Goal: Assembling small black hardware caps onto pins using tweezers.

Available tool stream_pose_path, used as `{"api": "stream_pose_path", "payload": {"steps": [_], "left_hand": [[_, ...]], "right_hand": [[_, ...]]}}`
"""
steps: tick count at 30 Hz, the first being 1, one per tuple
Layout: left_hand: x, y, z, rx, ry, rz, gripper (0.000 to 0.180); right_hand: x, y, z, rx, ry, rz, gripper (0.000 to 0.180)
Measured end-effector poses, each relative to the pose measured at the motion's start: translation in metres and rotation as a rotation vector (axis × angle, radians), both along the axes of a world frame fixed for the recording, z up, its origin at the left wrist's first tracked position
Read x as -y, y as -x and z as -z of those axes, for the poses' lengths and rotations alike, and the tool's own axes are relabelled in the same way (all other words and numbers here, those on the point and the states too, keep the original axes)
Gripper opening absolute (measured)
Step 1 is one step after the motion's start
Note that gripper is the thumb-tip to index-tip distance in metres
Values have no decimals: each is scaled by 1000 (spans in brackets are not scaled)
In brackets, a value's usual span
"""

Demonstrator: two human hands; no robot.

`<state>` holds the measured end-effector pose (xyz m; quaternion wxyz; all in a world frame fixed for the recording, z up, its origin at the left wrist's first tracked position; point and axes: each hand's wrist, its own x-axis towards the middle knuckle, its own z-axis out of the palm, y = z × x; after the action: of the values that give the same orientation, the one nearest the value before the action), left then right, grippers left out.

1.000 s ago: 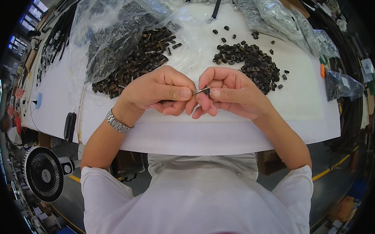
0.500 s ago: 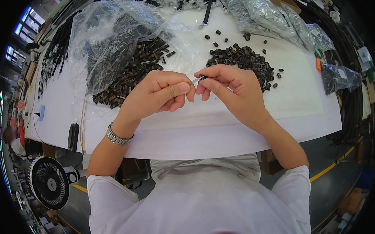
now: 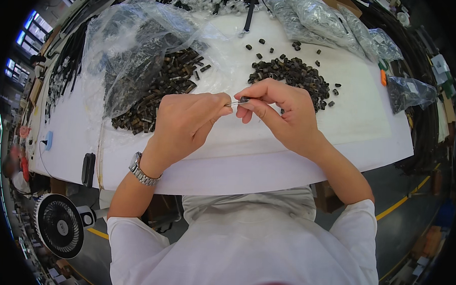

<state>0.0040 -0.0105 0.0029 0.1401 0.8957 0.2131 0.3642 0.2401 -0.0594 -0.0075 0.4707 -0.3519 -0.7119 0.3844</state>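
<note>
My left hand (image 3: 186,121), with a metal watch (image 3: 143,172) on its wrist, pinches a thin silvery metal tool (image 3: 233,103) that looks like tweezers; most of it is hidden in the fingers. Its tip meets a small dark piece (image 3: 244,99) held between thumb and forefinger of my right hand (image 3: 289,114). Both hands are above the near middle of the white table (image 3: 267,166). Beyond the right hand lies a heap of small dark ring-like pieces (image 3: 295,74). A larger pile of dark brownish pieces (image 3: 138,114) spreads beyond the left hand, partly beneath clear plastic (image 3: 126,48).
Filled clear bags (image 3: 322,20) lie at the far right, with a smaller bag of dark parts (image 3: 410,93) and an orange object (image 3: 383,77) nearby. A black oblong object (image 3: 88,170) rests at the left front edge. A fan (image 3: 59,226) stands at lower left.
My left hand has turned over so its back faces up, and more of the metal tool shows between the hands. My right hand keeps its pinch on the dark piece, nearly unmoved.
</note>
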Motion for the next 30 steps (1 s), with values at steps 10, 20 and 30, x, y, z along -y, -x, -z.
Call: {"api": "stream_pose_path", "payload": {"steps": [10, 20, 30], "left_hand": [[-1, 10, -19, -95, 814, 75, 15], [12, -1, -14, 138, 732, -124, 12], [10, 1, -1, 178, 832, -80, 12]], "right_hand": [[-9, -9, 11, 311, -617, 228, 25], [-15, -5, 26, 458, -802, 169, 30], [-9, 0, 20, 503, -844, 189, 30]]}}
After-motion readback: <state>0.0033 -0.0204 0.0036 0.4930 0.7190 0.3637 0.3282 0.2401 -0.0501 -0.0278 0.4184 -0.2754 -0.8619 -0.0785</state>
